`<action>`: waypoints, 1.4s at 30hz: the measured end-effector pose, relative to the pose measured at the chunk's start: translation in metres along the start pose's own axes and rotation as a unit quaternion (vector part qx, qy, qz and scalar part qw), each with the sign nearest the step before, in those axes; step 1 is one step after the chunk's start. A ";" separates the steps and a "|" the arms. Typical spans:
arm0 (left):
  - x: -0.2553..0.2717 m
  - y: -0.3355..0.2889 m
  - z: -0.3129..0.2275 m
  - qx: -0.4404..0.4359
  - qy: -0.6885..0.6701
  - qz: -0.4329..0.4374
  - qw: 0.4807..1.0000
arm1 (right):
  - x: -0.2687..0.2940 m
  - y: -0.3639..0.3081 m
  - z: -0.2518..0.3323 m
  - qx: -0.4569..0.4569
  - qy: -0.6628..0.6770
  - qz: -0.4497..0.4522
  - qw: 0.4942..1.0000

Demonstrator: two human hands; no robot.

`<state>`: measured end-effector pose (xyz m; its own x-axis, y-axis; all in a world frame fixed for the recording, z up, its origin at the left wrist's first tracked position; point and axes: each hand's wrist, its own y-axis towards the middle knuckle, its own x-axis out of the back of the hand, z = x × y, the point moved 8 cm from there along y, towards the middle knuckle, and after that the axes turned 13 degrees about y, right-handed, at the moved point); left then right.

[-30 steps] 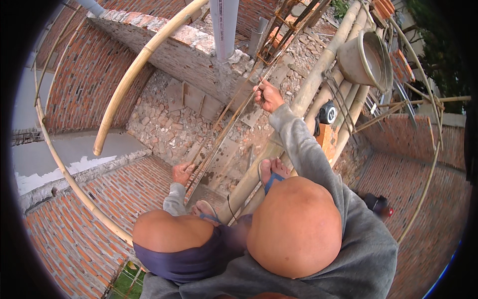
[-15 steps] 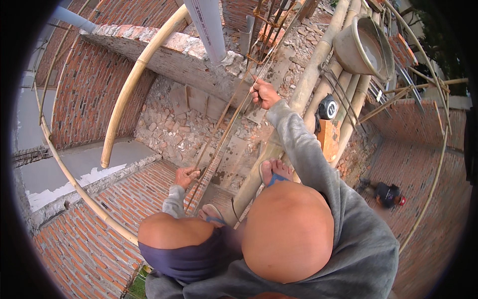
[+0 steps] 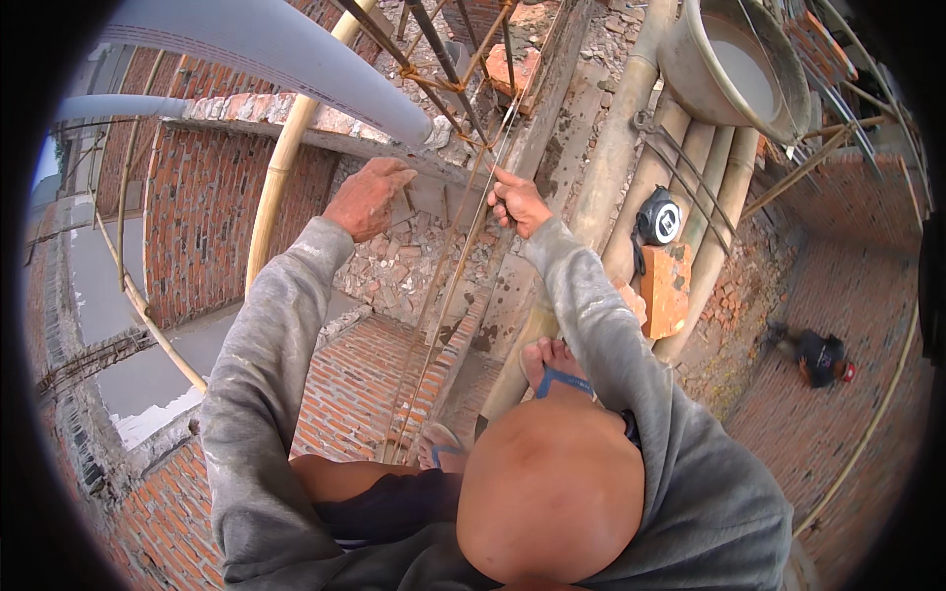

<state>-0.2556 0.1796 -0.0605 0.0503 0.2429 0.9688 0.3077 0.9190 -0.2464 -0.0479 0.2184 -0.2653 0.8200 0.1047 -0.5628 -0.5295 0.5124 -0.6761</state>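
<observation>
My right hand (image 3: 519,202) is closed, thumb and forefinger pinched on a thin pale string (image 3: 508,123) beside the steel rebar (image 3: 439,44) of a column. To its left, my left hand (image 3: 369,200) is raised over the rubble, back upward, with loosely bent fingers and nothing visible in them. The fingertips partly hide behind one another. A grey plastic pipe (image 3: 286,64) slants just beyond the left hand. Below both hands, long thin lines (image 3: 445,305) run along the top of a brick wall (image 3: 370,369).
Bamboo poles (image 3: 616,138) on the right carry a mortar bucket (image 3: 734,74), a metal tool with long prongs (image 3: 685,177), a tape measure (image 3: 657,217) and an orange brick (image 3: 666,291). My sandalled feet (image 3: 554,369) rest by a pole. Far below is another person (image 3: 820,357).
My left hand has left the lower end of the lines and risen toward the pipe. My right hand stays near the rebar, still pinching. The view has shifted closer to the pipe.
</observation>
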 end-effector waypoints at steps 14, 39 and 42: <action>-0.121 0.178 0.010 0.064 0.039 0.185 0.980 | -0.001 -0.004 0.006 -0.032 0.027 -0.004 0.999; -0.177 0.134 0.023 0.374 -0.152 0.094 0.910 | -0.006 0.004 0.005 -0.039 0.052 -0.007 0.998; -0.166 0.134 0.020 0.413 -0.122 0.065 0.900 | -0.007 0.005 0.006 -0.033 0.032 -0.004 0.999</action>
<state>-0.2414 0.2683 -0.2551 -0.2071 0.3337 0.9197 -0.5030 0.7700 -0.3926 -0.0549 0.2260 -0.2622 0.8099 0.0458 -0.5848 -0.5380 0.4554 -0.7093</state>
